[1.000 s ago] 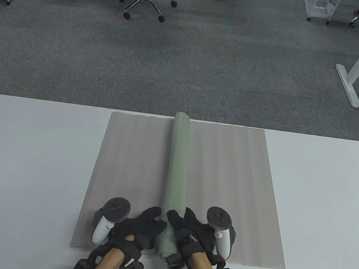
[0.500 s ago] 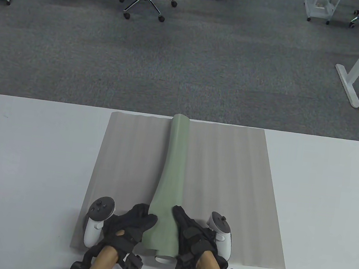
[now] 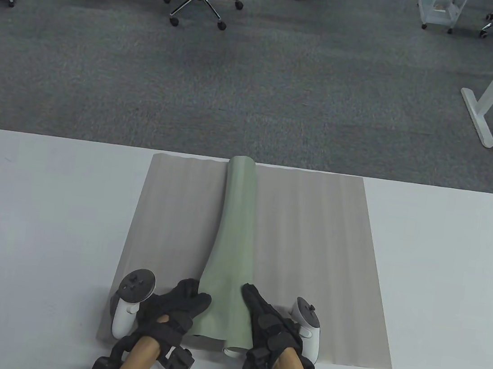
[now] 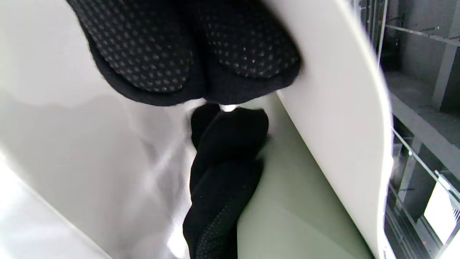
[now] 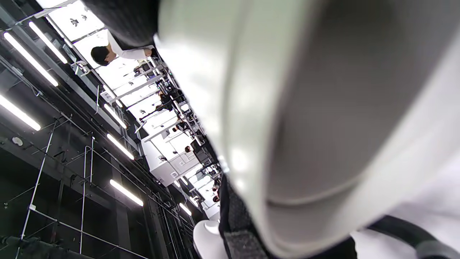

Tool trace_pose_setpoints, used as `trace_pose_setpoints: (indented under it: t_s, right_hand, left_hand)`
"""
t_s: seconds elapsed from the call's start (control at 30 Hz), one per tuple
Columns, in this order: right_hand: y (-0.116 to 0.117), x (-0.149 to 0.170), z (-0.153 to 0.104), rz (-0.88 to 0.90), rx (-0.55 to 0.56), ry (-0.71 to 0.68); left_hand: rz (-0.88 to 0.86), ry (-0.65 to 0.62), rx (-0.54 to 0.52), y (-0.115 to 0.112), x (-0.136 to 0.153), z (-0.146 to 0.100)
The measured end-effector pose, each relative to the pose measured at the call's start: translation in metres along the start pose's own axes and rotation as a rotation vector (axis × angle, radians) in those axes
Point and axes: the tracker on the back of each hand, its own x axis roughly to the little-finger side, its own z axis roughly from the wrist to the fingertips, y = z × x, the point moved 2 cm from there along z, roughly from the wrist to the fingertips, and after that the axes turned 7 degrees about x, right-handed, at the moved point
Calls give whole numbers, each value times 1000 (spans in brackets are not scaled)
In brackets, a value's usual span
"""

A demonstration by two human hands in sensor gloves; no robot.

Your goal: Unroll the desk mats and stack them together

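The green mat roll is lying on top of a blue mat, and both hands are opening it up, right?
Not quite. The mat underneath is grey, not blue, as the table view shows. The green mat roll does lie on it, and the left hand and right hand are opening its near end.

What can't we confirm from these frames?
- Left hand grip on the green mat: table view, the fingertips go under its edge.
- Right hand fingers: right wrist view, blurred mat fills the frame.
- Green mat's near end: table view, between both hands.

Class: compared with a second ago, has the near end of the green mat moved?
Yes. The green mat's near end has spread leftward across the flat grey mat, which stayed put.
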Motion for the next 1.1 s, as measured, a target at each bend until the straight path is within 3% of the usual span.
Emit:
trace_pose_setpoints:
  t_s: [0.03, 0.17, 0.4, 0.53, 0.6, 0.73, 0.97, 1.1]
  right_hand:
    - [-2, -3, -4, -38, 73, -32]
    - [-9, -12, -14, -178, 186, -126]
    - [-17, -2, -12, 21, 76, -29]
    - [-14, 7, -6, 23, 21, 30]
    - [-14, 0, -5, -2, 21, -34]
    - [-16, -8, -12, -94, 115, -94]
    - [-11, -1, -7, 70, 20, -28]
    - [-8, 2, 0, 34, -15, 14]
  left_hand:
    - [19, 5, -10, 0, 0, 0]
    - [38, 25, -19, 5, 3, 1]
    - [56, 34, -13, 1, 4, 4]
    - [39, 35, 7, 0, 5, 5]
    - [56, 31, -3, 1, 4, 4]
    - [66, 44, -30, 8, 6, 1]
    - [77, 60, -59, 20, 8, -4]
    - [80, 73, -59, 25, 12, -5]
